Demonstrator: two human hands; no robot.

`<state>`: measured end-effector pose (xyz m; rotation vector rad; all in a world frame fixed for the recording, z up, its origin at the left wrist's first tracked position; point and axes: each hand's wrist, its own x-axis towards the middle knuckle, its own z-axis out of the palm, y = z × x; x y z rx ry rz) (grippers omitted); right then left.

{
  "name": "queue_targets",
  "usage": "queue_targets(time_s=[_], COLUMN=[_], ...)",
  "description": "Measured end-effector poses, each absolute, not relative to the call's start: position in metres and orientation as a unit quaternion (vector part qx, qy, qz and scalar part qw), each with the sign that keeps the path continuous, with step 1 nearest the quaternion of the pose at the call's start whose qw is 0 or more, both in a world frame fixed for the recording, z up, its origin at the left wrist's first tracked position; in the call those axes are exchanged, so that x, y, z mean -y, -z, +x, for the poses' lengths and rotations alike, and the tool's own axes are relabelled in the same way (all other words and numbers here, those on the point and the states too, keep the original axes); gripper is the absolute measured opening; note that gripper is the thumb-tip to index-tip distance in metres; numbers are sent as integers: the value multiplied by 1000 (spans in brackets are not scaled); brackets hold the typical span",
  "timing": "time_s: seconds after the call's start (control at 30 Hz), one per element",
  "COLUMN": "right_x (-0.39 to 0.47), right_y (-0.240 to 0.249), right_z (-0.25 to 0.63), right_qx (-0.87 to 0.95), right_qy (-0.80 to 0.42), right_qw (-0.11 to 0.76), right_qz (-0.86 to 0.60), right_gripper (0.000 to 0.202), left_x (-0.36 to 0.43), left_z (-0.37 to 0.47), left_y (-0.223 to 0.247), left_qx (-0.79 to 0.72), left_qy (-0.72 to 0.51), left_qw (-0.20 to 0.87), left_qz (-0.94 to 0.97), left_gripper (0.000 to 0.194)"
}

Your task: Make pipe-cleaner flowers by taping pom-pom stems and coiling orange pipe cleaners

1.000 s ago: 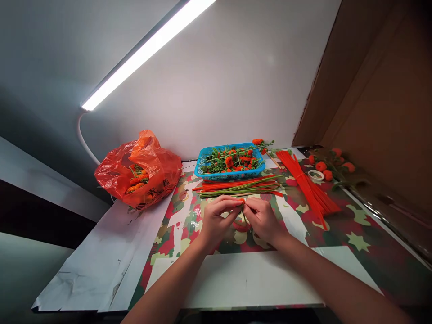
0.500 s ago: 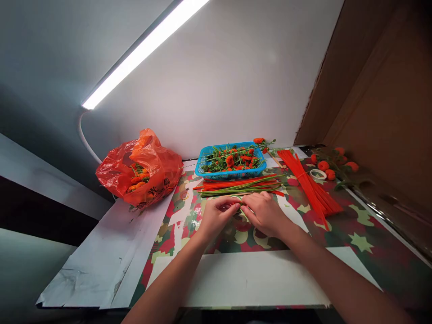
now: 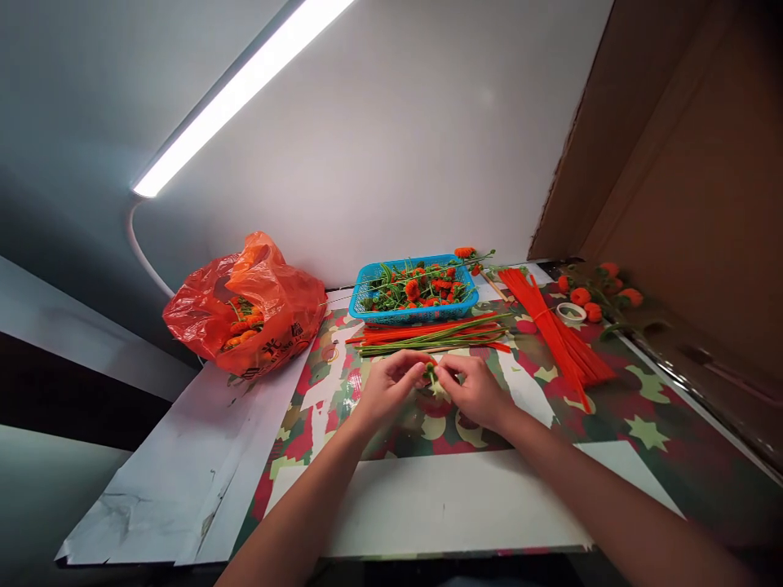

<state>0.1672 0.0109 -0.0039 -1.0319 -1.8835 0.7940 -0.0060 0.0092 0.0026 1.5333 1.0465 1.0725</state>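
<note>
Both hands meet over the patterned table cover. Between the fingertips is a small green piece [image 3: 431, 373] with a touch of orange at its top. My left hand [image 3: 391, 385] pinches it from the left, and my right hand [image 3: 471, 390] has its fingers closed on it from the right. Just beyond the hands lie green and red fuzzy stems [image 3: 437, 336] in a flat bundle. Behind them stands a blue basket [image 3: 416, 315] of orange flowers and green stems. The fingers partly hide the held piece.
An orange plastic bag [image 3: 269, 285] with flowers sits at the left. To the right lie a tied bundle of red stems [image 3: 554, 334], a tape roll [image 3: 571, 312] and more orange flowers [image 3: 581, 297]. A lit lamp [image 3: 245, 94] hangs above; a white sheet [image 3: 453, 501] lies in front.
The fingers have shifted, and more of the small green piece shows between them. A pale ring seen earlier at the fingertips no longer shows there. The whole view has moved slightly.
</note>
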Motion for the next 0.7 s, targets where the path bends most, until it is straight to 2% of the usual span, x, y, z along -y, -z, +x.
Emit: queue_targets(time_s=[0.1,0.2,0.3,0.43,0.53,0.6,0.7], right_x=[-8,-7,-9,-12,-12,-12,-13], right_y=[5,4,-1,-10,-12,-10,-6], right_z=[163,165,172,181,182,181,178], right_qx=[689,696,755,818,857,862,848], right_qy=[-392,-403,-333,-200,-153,-152,-170], right_qw=[453,438,386,322,266,264,306], right_qz=[-408,-402,-412,-432,-414,-406,-397], right_gripper=[29,31,33,24,25,27,28], left_x=[-11,-13,-14,-14,-14,-13,-11], left_z=[-7,-7,-7,-6,-5,-4,-2], left_y=[-2,3,5,2,2,2,3], left_qx=[-381,-378,-397,-398,-407,-412,-413], left_qy=[-444,-441,-437,-415,-418,-426,-440], left_qw=[573,593,577,575,571,559,537], left_qz=[574,558,564,582,578,580,590], left_gripper=[42,42,38,37,31,28,28])
